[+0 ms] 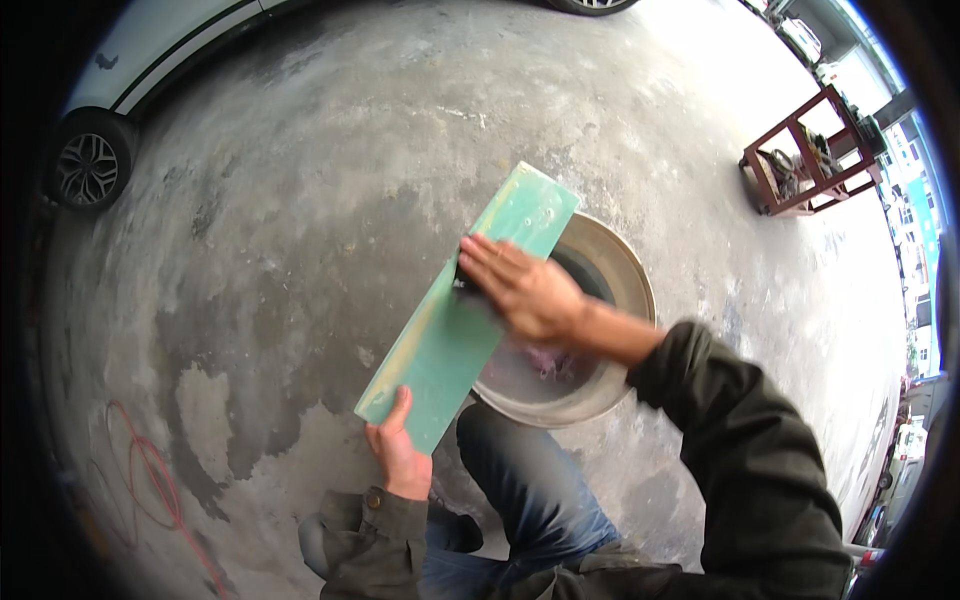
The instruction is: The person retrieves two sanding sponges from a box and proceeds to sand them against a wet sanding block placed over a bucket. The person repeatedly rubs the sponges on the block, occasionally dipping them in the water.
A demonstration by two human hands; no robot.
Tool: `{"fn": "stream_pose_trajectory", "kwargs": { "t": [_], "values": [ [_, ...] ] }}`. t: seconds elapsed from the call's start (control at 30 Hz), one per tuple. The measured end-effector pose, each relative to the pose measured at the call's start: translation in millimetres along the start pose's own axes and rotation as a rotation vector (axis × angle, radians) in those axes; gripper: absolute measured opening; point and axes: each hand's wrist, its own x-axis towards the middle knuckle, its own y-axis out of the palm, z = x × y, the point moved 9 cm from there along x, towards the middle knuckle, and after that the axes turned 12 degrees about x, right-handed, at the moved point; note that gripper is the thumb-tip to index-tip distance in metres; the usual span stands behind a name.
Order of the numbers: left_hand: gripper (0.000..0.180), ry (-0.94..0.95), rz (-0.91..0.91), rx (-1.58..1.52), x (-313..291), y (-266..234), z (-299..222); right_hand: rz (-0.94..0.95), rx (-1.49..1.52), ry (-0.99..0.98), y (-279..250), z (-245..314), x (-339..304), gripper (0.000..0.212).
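A long, flat pale-green panel (437, 345) with yellowish patches along one edge slants across the middle, its far end over the rim of a round basin (640, 275). At the panel's near end my left hand (402, 462) grips it, thumb on top and the fingers mostly hidden below. My right hand (535, 292), a little smeared by motion, presses a small black block or pad (463, 281) onto the panel's upper face near its left edge. Most of that black piece is covered by my fingers, so its exact kind is unclear. Cloudy liquid and something pinkish (550, 362) show inside the basin.
My jeans-clad knee (530, 480) is close to the basin's near side. A parked car's wheel (92, 160) stands at the far left. To the far right is a reddish-brown metal cart (810, 160) with things on it. A red hose or cord (150, 465) lies on the stained concrete floor (300, 200).
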Motion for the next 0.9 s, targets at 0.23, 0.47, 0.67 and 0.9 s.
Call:
{"fn": "stream_pose_trajectory", "kwargs": {
  "t": [0.23, 0.47, 0.67, 0.9],
  "values": [
    [0.039, 0.023, 0.033, -0.011, 3.5, 0.2, -3.8, 0.06, -0.108, 0.004, 5.9, 15.0, 9.4, 0.068],
    [0.034, -0.03, 0.029, -0.04, -1.0, 8.9, 4.5, -0.042, -0.008, 0.583, -1.8, -112.6, 7.9, 0.07],
    [0.036, -0.005, 0.074, -0.057, -6.4, 9.2, 2.1, -0.03, -0.11, 0.148, 22.4, -7.9, 10.0, 0.089],
    [0.04, -0.025, 0.017, -0.061, -4.0, 1.8, 3.8, -0.052, -0.07, 0.567, 36.6, -69.6, 32.9, 0.075]
  ]
}}
